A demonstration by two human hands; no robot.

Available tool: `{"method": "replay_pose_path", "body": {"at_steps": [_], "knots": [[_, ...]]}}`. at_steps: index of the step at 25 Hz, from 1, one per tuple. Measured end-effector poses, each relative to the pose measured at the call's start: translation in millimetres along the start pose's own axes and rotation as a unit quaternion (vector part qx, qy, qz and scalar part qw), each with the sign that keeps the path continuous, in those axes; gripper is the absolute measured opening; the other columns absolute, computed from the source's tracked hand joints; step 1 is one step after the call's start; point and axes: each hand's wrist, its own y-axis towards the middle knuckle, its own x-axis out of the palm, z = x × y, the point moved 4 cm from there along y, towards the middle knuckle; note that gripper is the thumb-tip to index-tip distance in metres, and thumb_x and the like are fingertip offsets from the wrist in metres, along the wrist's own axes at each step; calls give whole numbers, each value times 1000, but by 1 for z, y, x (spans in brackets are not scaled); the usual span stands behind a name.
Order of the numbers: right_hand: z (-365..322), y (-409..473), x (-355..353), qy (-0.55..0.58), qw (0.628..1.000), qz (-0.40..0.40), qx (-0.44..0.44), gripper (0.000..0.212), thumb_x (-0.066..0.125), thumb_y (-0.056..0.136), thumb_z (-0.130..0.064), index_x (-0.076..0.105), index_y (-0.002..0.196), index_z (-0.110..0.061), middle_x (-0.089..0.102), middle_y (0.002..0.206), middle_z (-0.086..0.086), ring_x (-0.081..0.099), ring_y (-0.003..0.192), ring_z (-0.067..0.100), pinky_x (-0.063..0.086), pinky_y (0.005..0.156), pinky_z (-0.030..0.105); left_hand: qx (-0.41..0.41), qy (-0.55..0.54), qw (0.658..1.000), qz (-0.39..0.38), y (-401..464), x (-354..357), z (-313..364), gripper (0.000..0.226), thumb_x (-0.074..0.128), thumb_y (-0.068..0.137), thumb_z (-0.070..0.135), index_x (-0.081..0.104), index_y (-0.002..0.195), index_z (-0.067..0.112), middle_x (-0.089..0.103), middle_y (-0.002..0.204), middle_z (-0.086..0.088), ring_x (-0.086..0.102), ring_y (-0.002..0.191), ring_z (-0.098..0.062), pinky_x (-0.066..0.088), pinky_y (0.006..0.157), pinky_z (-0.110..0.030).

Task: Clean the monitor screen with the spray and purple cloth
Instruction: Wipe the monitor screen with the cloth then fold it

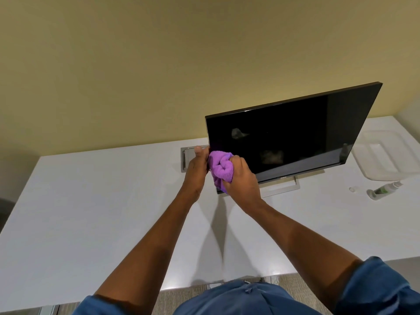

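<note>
A black monitor (295, 133) stands on a silver stand on the white desk (102, 212), its dark screen tilted back. My right hand (242, 178) grips a bunched purple cloth (220, 168) against the screen's lower left corner. At the monitor's left edge, my left hand (196, 167) touches the cloth's side with fingers curled. A small spray bottle (384, 189) with a green label lies on its side on the desk at the right, and its clear cap (352, 189) sits just left of it.
A clear plastic tray (386, 155) rests on the desk right of the monitor. A grey cable hatch (188, 159) is set into the desk behind my left hand. A yellow wall rises behind the desk.
</note>
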Motion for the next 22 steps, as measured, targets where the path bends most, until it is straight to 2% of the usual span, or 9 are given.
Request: {"method": "replay_pose_path", "body": {"at_steps": [2,4,7,9,14,17,18,20,22], "knots": [[8,-4,6,-26,1000,-12,5,39,69,90,-33,53,118,-12,58,105,5,65,78,23,48,58,27,-9,3,1000,-7,-6,4,-12,51,11,90,70,60,103,66,67,109,32,57,118,1,40,111,-34],[15,-7,10,-57,998,-39,-8,43,72,89,-34,54,123,-14,59,108,5,64,79,22,55,59,31,-30,4,999,-11,-9,7,-26,54,9,98,59,63,104,60,67,116,23,57,121,-3,39,113,-37],[24,-12,13,-110,989,-84,-49,53,80,81,-26,56,129,-19,58,112,5,63,87,21,59,65,35,-72,7,997,-10,-15,11,-48,58,9,101,53,64,114,42,66,124,2,58,122,-15,39,113,-43],[30,-14,15,-149,980,-108,-70,53,79,82,-23,56,130,-22,58,112,4,62,90,21,59,65,34,-102,10,995,-7,-19,14,-62,58,9,100,53,60,123,36,61,132,-4,54,126,-20,37,114,-46],[46,-17,20,-223,945,-203,-125,54,74,88,-28,51,137,-25,55,122,6,59,102,23,57,79,33,-146,28,989,7,-24,25,-85,60,11,97,57,46,139,32,51,144,-3,47,134,-22,35,115,-40],[54,-16,20,-242,932,-229,-143,52,73,89,-30,53,137,-26,55,122,7,58,107,24,55,83,34,-172,44,984,14,-30,36,-95,59,12,97,59,45,139,33,50,141,3,48,126,-12,38,97,-18],[56,-15,20,-242,930,-233,-149,50,73,89,-29,55,136,-25,56,121,7,58,106,24,56,83,35,-178,47,983,18,-31,40,-95,60,12,94,62,45,136,34,51,136,5,48,120,-8,36,92,-16],[62,-13,18,-243,926,-241,-158,48,73,89,-27,56,134,-25,56,118,8,58,104,26,56,81,36,-182,47,981,39,-34,50,-93,68,13,86,68,44,136,33,48,131,7,44,115,-4,34,93,-19],[70,-12,15,-245,923,-250,-161,51,75,87,-28,56,134,-25,57,118,8,58,104,26,56,81,36,-183,48,980,65,-36,58,-93,76,14,84,69,38,143,28,44,137,7,42,125,-9,32,100,-24]]}}
